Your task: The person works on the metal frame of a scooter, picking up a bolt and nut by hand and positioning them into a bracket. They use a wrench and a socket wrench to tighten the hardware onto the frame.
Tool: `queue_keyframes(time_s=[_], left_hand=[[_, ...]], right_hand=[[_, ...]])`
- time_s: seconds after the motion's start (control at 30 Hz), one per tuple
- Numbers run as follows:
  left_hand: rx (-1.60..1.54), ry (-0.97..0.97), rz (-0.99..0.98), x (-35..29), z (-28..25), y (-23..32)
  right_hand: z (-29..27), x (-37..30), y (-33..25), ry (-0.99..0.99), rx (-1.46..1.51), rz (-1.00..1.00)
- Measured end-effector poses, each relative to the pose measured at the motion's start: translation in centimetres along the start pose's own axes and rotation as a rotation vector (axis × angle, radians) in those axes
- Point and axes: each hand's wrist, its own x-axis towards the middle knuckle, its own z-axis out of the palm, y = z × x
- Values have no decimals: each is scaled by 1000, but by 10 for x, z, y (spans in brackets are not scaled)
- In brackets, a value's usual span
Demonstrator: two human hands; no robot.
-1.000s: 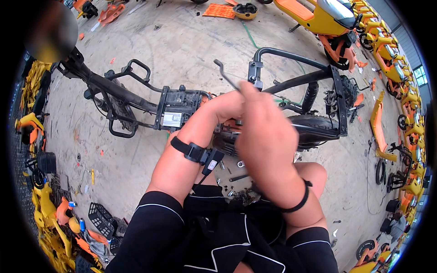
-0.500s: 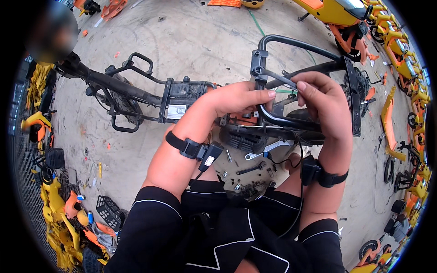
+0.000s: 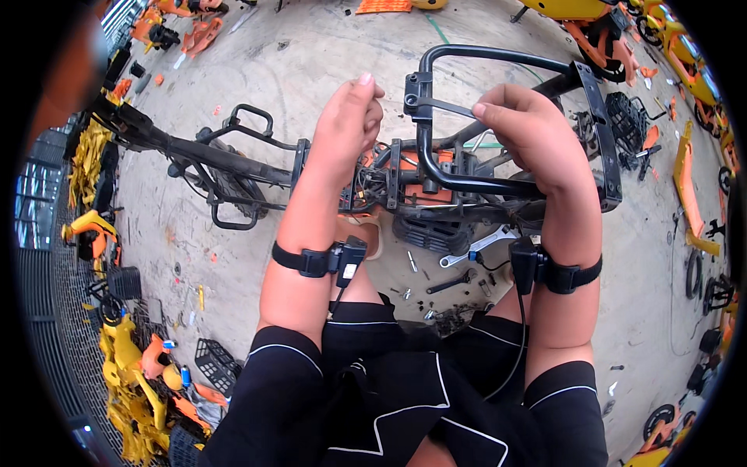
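My right hand (image 3: 525,128) is closed, pinching the end of a slim metal wrench (image 3: 447,107) between thumb and fingers. The wrench's other end sits on a bolt in the bracket (image 3: 418,97) of a black tubular frame (image 3: 425,156). That frame belongs to a stripped-down scooter chassis (image 3: 241,159) lying across the floor before me. To the left of the bracket, apart from it, my left hand (image 3: 350,121) is raised with its fingers curled in and thumb up. Whatever it holds, if anything, is hidden.
A large combination wrench (image 3: 478,245), an adjustable wrench (image 3: 451,281) and a socket (image 3: 412,261) lie on the floor near my legs. Yellow body panels (image 3: 124,366) are heaped at the left; an orange-yellow panel (image 3: 685,191) lies at the right. Another person's blurred part shows upper left.
My left hand has come away from the frame beside the bracket, moving left and up. My right hand still grips the wrench on the bolt. The whole view has shifted slightly.
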Motion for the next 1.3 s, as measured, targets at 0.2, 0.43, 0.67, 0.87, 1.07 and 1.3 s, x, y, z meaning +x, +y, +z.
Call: queue_keyframes(time_s=[0.2, 0.43, 0.67, 0.87, 1.07, 1.3], left_hand=[[122, 146, 49, 10, 34, -9], [145, 197, 211, 10, 39, -12], [109, 221, 208, 6, 44, -14], [95, 224, 167, 3, 49, -11], [187, 228, 200, 8, 44, -15], [157, 218, 166, 8, 48, -12]], right_hand=[[-2, 6, 6, -25, 7, -87], [4, 0, 8, 18, 203, -156], [7, 12, 16, 30, 603, -206], [14, 10, 15, 156, 445, -288], [23, 19, 25, 479, 19, -476], [27, 20, 29, 647, -425, -642]])
